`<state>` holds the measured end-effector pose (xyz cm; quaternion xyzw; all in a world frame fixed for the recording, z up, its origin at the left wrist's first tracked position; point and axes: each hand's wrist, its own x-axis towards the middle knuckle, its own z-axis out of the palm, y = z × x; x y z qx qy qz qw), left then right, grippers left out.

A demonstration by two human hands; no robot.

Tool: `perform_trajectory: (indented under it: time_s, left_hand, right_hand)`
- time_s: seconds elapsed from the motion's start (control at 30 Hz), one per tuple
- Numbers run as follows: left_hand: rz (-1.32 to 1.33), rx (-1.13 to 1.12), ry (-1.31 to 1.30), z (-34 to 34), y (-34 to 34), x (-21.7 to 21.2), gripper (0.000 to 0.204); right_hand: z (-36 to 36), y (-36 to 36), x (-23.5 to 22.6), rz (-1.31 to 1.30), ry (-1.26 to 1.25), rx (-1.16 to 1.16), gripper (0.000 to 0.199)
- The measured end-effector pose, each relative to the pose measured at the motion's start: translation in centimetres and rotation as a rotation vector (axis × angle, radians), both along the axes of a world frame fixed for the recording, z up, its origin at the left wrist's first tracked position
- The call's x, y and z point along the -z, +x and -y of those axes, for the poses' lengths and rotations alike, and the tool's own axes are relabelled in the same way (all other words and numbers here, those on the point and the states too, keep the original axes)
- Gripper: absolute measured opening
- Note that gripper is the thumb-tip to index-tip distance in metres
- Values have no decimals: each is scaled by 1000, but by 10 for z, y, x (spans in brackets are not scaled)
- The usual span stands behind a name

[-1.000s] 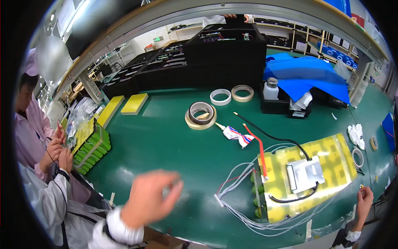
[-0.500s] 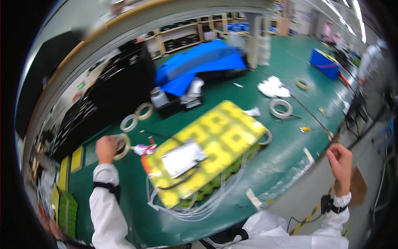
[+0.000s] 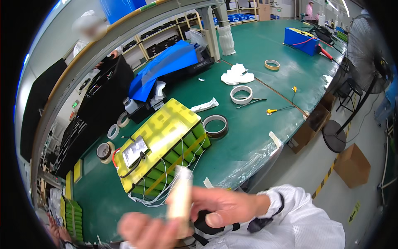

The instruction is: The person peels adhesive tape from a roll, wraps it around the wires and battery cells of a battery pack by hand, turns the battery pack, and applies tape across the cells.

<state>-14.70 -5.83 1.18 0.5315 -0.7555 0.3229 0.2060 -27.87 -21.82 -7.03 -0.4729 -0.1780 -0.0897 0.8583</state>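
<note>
My left hand [image 3: 145, 230] and my right hand [image 3: 228, 204] are close together at the bottom middle, in front of the battery pack. Between them stands a long cream-coloured thing [image 3: 180, 205], whitish at its upper end and too blurred to name. Left fingers close round its lower part. From the other side the right fingers reach to it, their tips partly hidden behind it, with the thumb lower and apart. The battery pack [image 3: 168, 124] has a yellow top board and green cells, and white wires hang along its near side. A small silver-framed board [image 3: 135, 152] lies on top.
Tape rolls lie about the green table: a brown one [image 3: 216, 126], a white one [image 3: 241, 95] and a tan one [image 3: 272, 64]. Blue sheeting [image 3: 163, 68] covers things behind. A stand fan [image 3: 334, 136] and a cardboard box [image 3: 352, 166] are right of the table. A person [image 3: 83, 43] stands beyond.
Both hands have come together from far left and far right, now with the cream-coloured thing between them. The view has shifted. A coloured tube-like thing beside the pack no longer shows there.
</note>
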Motion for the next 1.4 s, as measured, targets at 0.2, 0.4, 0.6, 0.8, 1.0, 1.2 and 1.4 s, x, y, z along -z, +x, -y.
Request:
perform_trajectory:
  time_s: [0.2, 0.4, 0.6, 0.8, 1.0, 1.2, 1.4]
  left_hand:
    - [-352, 29, -134, 45, -47, 97, 38]
    - [-310, -28, 92, 78, -40, 51, 23]
    - [-383, -267, -43, 67, -37, 3, 21]
    - [-437, -309, 104, 69, -37, 27, 18]
    - [-320, -300, 189, 100, -25, -3, 13]
    - [-325, -218, 520, 189, 16, -24, 12]
    - [-55, -235, 733, 263, 40, -1, 25]
  right_hand:
    - [18, -24, 8, -276, 272, 344, 35]
    - [169, 8, 23, -432, -708, 682, 22]
    - [210, 46, 41, -903, -728, 487, 28]
    - [212, 62, 45, -890, -992, 631, 28]
    - [229, 47, 5, -522, -1544, 1100, 26]
    - [220, 46, -11, -448, -1546, 1116, 27]
    - [215, 31, -6, -532, -1479, 1153, 26]
